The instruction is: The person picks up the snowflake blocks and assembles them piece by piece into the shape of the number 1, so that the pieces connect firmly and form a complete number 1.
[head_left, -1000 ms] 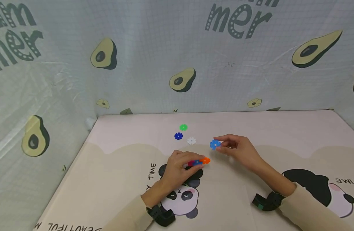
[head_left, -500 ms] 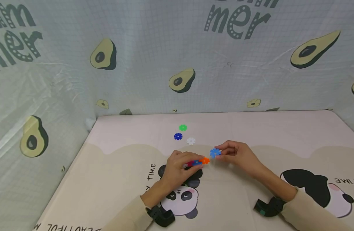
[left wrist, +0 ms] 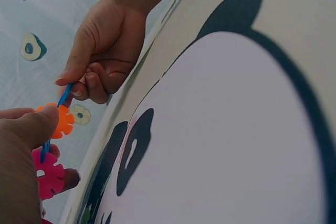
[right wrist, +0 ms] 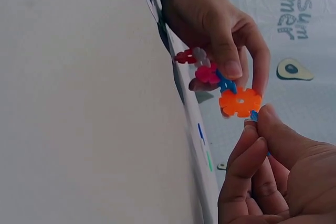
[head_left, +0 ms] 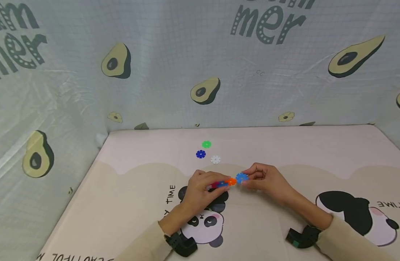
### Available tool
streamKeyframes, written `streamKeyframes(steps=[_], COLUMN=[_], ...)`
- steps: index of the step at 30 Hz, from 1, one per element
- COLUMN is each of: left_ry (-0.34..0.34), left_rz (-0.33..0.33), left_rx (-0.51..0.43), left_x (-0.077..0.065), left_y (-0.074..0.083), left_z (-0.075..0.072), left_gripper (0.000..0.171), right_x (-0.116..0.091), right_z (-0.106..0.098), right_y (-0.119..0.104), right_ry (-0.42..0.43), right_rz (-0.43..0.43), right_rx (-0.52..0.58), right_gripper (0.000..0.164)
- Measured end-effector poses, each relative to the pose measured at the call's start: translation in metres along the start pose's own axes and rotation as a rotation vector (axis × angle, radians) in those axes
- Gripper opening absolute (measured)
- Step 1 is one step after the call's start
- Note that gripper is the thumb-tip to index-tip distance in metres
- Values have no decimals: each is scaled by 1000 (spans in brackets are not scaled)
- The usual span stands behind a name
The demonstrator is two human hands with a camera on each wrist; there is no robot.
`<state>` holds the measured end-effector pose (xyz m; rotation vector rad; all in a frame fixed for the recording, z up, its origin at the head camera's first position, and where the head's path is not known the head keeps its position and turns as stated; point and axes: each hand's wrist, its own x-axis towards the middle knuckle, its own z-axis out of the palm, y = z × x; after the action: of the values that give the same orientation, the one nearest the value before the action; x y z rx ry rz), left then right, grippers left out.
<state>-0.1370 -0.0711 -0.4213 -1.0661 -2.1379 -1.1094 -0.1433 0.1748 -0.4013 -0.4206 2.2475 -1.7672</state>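
My left hand [head_left: 203, 189] pinches a chain of notched plastic snowflake discs. In the right wrist view the chain runs from a red disc [right wrist: 185, 56] through a greyish-white one [right wrist: 199, 56], a pink one [right wrist: 208, 74] and a blue one [right wrist: 227, 83] to an orange disc [right wrist: 240, 102] at the end. Thumb and fingers of my right hand [head_left: 270, 181] pinch a light blue disc [head_left: 241, 177]. Its edge meets the orange disc's free rim, roughly crosswise to it. Whether their notches are interlocked, I cannot tell.
Three loose discs lie on the table behind the hands: green [head_left: 206, 144], dark blue [head_left: 200, 154] and white [head_left: 215, 159]. The cloth on the table [head_left: 121, 214] has printed pandas. A curtain with printed avocados [head_left: 161, 54] hangs behind and at the left.
My right hand has come down and toward the left hand, bringing the light blue disc against the orange one. The left hand and its chain have stayed nearly still.
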Motion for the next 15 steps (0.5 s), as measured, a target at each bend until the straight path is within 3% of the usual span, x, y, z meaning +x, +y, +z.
streamKeyframes(steps=[15], left_ry=[-8], left_rz=[-2], left_rx=[-20], left_x=[1], left_y=[-1], left_z=[0], left_gripper=[31], right_x=[0], right_z=[4], right_y=[0], right_ry=[-29], right_rz=[-15], right_rx=[45], right_gripper=[38])
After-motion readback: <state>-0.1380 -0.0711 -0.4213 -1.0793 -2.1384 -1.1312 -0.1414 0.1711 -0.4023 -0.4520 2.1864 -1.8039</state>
